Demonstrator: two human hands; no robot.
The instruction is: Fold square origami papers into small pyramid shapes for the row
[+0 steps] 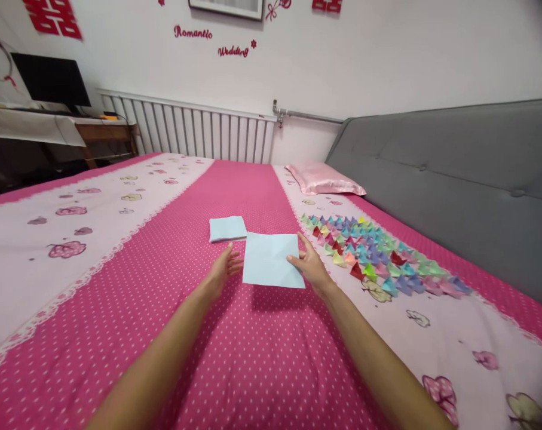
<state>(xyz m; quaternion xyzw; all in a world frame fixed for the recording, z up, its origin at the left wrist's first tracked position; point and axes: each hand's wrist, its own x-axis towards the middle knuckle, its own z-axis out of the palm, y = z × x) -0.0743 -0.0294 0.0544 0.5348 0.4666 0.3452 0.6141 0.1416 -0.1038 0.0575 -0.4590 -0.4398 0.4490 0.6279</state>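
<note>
A light blue square sheet of paper [271, 259] is held just above the pink dotted bedspread [235, 358], with faint creases across it. My right hand [310, 266] pinches its right edge between thumb and fingers. At the sheet's left edge is my left hand [223, 269], fingers stretched out and slightly apart, fingertips close to the paper. A small stack of the same blue paper [227, 229] lies just beyond the sheet.
Several rows of small folded paper shapes in many colours [378, 254] lie on the bed to the right. A pink satin pillow [324, 179] rests near the grey headboard [454, 179]. A white radiator [194, 128] and a desk with a monitor [51, 80] stand beyond the bed.
</note>
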